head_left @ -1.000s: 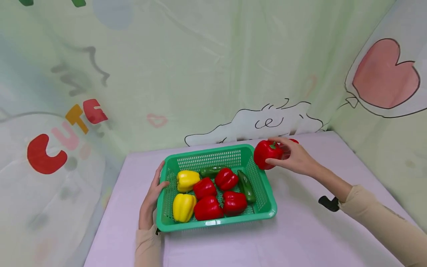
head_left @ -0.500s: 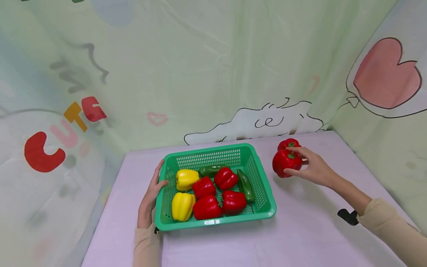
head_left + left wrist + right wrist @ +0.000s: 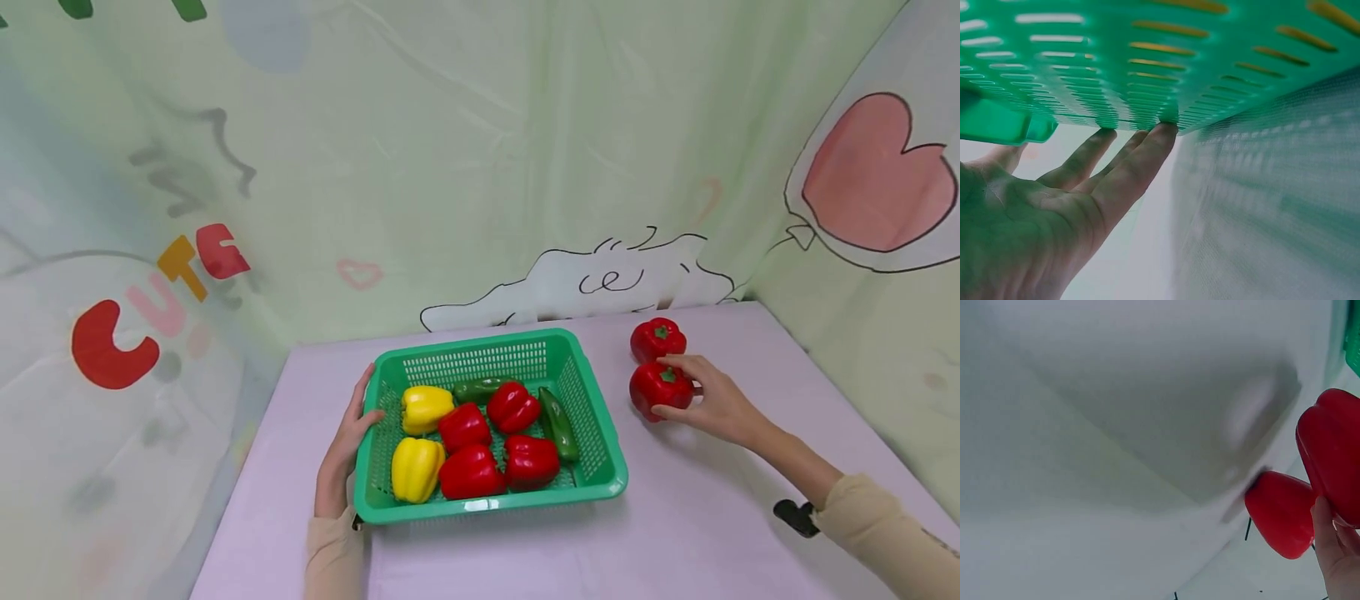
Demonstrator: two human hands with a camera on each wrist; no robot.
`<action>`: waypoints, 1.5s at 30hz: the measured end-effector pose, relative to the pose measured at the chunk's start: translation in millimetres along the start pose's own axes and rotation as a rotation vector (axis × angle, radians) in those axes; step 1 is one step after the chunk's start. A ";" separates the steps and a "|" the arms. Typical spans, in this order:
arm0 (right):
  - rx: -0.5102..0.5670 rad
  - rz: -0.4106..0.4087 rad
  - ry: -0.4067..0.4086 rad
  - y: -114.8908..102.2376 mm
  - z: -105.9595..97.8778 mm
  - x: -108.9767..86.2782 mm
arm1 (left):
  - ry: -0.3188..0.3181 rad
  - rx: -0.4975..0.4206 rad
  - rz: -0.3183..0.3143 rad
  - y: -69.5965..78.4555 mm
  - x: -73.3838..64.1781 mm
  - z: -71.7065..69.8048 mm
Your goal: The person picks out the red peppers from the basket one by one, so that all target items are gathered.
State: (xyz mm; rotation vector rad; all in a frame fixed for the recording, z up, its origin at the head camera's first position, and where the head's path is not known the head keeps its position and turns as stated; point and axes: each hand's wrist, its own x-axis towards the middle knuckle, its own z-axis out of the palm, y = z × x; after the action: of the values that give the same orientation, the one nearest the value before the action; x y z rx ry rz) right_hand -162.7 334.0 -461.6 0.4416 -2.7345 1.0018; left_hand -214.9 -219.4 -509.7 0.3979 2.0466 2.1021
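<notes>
My right hand (image 3: 716, 400) grips a red bell pepper (image 3: 651, 390) to the right of the basket, thumb on its near side and fingers on its far side. Just behind it a second red bell pepper (image 3: 651, 342) stands on the table; the right wrist view shows this other pepper (image 3: 1280, 515) past the held pepper (image 3: 1335, 450). With the thumb over the rim, my left hand (image 3: 348, 437) holds the left end of the green plastic basket (image 3: 487, 505). Underneath, the left wrist view shows the fingertips of the left hand (image 3: 1079, 200) against the slotted basket wall (image 3: 1104, 81).
Inside the basket lie two yellow bell peppers (image 3: 417, 469), several red bell peppers (image 3: 471, 472) and two long green vegetables (image 3: 558, 425), perhaps cucumbers. A pale lilac cloth covers the table (image 3: 675, 533). Behind it hangs a printed fabric wall (image 3: 420, 167).
My right hand has carried the red bell pepper from above the basket's right edge rightward and down, in front of the other red pepper. The left hand stays on the basket.
</notes>
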 end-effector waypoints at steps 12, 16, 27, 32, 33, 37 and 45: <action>-0.016 0.065 0.024 13.9 3.8 -10.4 | 0.002 0.004 0.004 -0.5 2.1 -0.4; -0.039 0.056 0.061 17.6 2.3 -12.4 | -0.005 -0.004 0.004 -1.5 1.3 -1.0; -0.054 0.076 0.109 25.6 0.5 -13.3 | 0.004 -0.002 0.001 -0.1 0.4 0.4; -0.044 0.084 0.112 28.0 2.0 -13.6 | 0.004 -0.007 -0.006 0.6 0.4 1.3; -0.046 0.087 0.111 28.1 2.3 -13.6 | 0.004 -0.007 -0.007 0.7 0.4 1.4; -0.071 0.085 0.107 27.9 3.9 -12.0 | 0.006 -0.003 -0.007 1.0 0.4 1.5; -0.094 0.069 0.135 29.8 6.9 -9.4 | -0.001 0.002 -0.002 1.2 0.7 1.2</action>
State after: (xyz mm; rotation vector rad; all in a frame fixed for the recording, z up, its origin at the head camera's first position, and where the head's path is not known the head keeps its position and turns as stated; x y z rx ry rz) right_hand -164.7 353.1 -487.3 0.2566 -2.6778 0.8794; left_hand -215.1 -218.1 -508.4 0.3966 2.0476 2.0991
